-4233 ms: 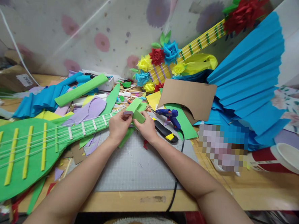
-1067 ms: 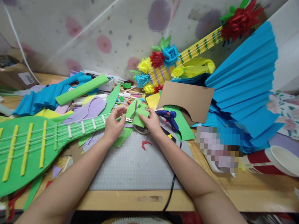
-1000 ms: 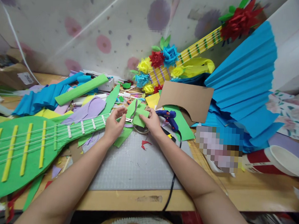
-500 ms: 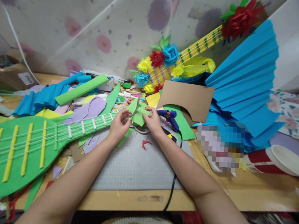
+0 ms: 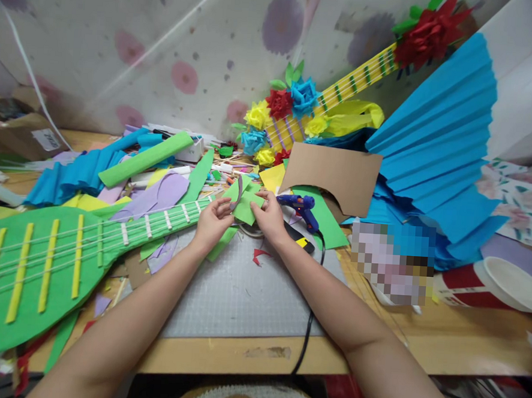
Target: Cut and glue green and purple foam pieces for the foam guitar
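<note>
My right hand is closed on a folded piece of light green paper and holds it just above the far edge of the grey cutting mat. My left hand is closed on what looks like scissors. Their grey blade stands up against the left edge of the green paper. Both hands meet at the tip of the neck of a green paper guitar, which lies across the left of the table.
A blue glue gun and a yellow-black knife lie just right of my right hand, with a black cord running to the table's front edge. Brown cardboard, a blue pleated fan, a red paper cup and paper scraps crowd the table.
My left hand went from open beside the paper to closed at its left edge, and the grey blade rose against the paper. My right hand kept hold of the green piece.
</note>
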The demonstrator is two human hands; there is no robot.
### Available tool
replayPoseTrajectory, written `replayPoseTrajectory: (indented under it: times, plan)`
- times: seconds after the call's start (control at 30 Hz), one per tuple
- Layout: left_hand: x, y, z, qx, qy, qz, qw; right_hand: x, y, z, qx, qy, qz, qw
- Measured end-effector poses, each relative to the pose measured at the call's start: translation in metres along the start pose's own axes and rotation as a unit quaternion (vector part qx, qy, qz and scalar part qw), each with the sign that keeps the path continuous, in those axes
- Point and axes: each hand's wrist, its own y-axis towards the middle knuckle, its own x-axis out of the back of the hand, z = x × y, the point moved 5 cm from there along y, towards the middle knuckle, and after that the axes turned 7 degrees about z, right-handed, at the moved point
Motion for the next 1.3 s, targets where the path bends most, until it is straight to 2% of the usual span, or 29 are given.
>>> replayPoseTrajectory:
  times: [0.33,0.67,1.0,1.2,1.3]
  plan:
    - [-0.001,-0.001,0.001,0.023,-0.030,-0.014,0.999,-0.002,0.000,0.000,-0.002,-0.018,-0.005,1.000]
    - [-0.001,0.003,0.004,0.003,-0.010,0.008,1.000,-0.001,-0.001,0.000,-0.004,-0.018,-0.017,1.000]
    - [-0.005,-0.002,-0.005,0.007,-0.008,0.011,1.000,0.001,-0.001,0.001,0.023,-0.010,-0.025,0.999]
    - [0.003,-0.003,-0.015,0.007,0.003,-0.027,1.000,0.005,-0.001,0.000,0.040,0.046,-0.047,0.997]
    - [0.006,-0.004,-0.017,0.038,0.017,-0.041,0.998,0.009,-0.002,-0.004,0.026,0.055,-0.073,0.995]
